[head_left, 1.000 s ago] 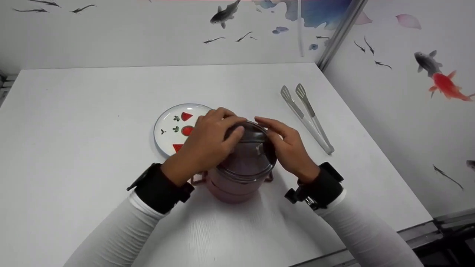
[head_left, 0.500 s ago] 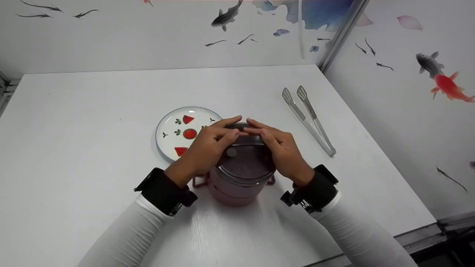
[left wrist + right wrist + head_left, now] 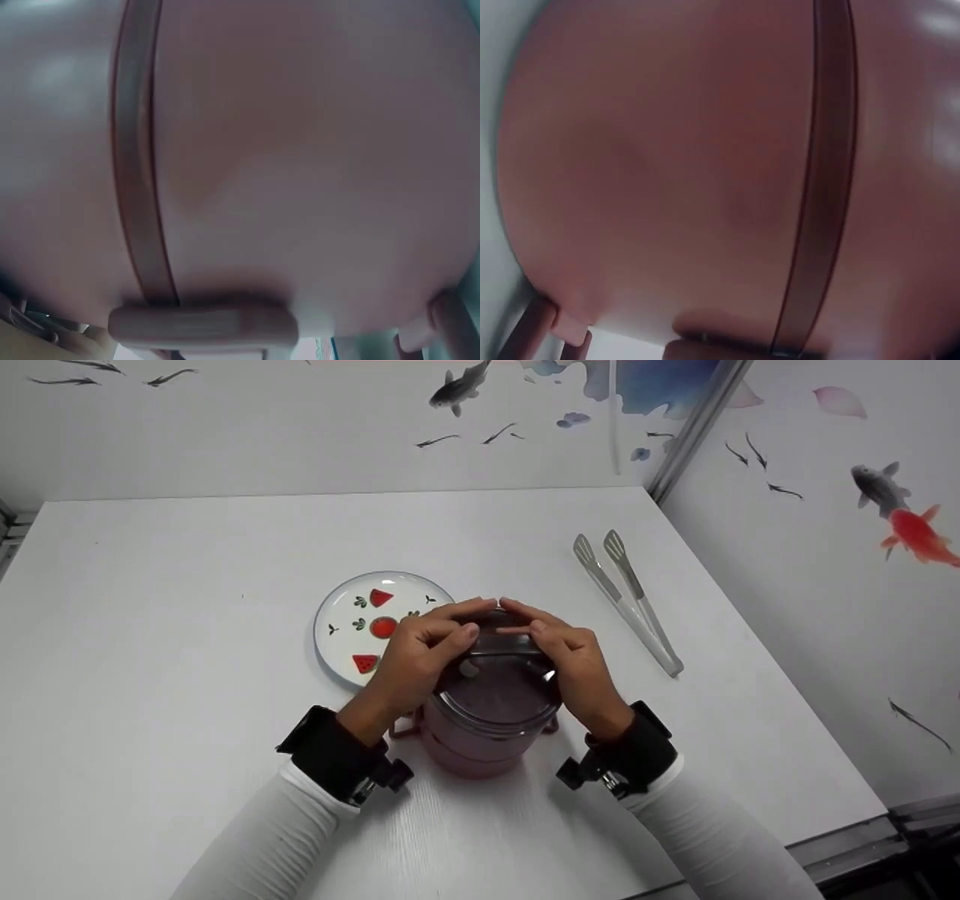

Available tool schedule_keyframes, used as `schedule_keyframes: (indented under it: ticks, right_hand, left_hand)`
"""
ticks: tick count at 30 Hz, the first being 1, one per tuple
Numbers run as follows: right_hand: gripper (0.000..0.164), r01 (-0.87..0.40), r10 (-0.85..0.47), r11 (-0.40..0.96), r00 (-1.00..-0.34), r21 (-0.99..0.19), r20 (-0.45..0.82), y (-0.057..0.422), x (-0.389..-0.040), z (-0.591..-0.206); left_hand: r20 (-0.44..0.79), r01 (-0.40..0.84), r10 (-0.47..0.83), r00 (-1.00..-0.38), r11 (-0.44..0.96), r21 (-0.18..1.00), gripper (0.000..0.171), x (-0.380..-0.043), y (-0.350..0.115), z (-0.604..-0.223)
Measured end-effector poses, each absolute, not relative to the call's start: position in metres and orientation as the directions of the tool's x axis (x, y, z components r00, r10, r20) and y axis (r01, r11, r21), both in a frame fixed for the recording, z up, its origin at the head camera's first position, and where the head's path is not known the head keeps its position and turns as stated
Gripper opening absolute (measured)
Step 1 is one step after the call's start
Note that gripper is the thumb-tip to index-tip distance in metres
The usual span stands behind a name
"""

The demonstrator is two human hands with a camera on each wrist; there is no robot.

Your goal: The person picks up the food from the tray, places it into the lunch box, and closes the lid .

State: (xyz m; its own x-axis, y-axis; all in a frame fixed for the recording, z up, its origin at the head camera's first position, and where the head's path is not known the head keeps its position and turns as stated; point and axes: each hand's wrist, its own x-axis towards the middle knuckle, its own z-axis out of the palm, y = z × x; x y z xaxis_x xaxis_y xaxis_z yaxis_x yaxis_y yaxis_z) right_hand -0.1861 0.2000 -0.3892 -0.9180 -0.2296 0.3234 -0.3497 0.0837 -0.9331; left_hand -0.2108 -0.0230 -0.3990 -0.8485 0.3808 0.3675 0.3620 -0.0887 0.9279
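A pink pot [image 3: 476,750] with a dark see-through lid [image 3: 499,690] stands on the white table. My left hand [image 3: 416,656] holds the lid's left side, its thumb bent over the top and its fingers along the far edge. On the right side my right hand [image 3: 577,667] holds the lid the same way, and the fingertips of both hands come close together at the far rim. A dark bar crosses the lid between the thumbs. Both wrist views are filled by the pot's pink wall [image 3: 315,150], with a darker band [image 3: 829,165] round it and side handles [image 3: 202,326].
Behind the pot at left lies a white plate [image 3: 337,649] with watermelon pictures, partly covered by my left hand. Metal tongs [image 3: 637,619] lie spread at the right. The table [image 3: 187,697] meets walls painted with fish at the back and right.
My hands have moved closer together over the lid; the right hand has slid inward to its far edge. The pot, plate and tongs stay where they were.
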Motion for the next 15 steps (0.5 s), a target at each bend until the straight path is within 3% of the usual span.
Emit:
schedule_keyframes:
  ticks: [15]
  right_hand:
    - [0.035, -0.371, -0.236, -0.053, -0.897, -0.927, 0.373, 0.1989, -0.1895, -0.3953]
  left_hand:
    - [0.399, 0.385, 0.365, -0.841, -0.113, 0.916, 0.04, -0.2102, -0.0206, -0.4021]
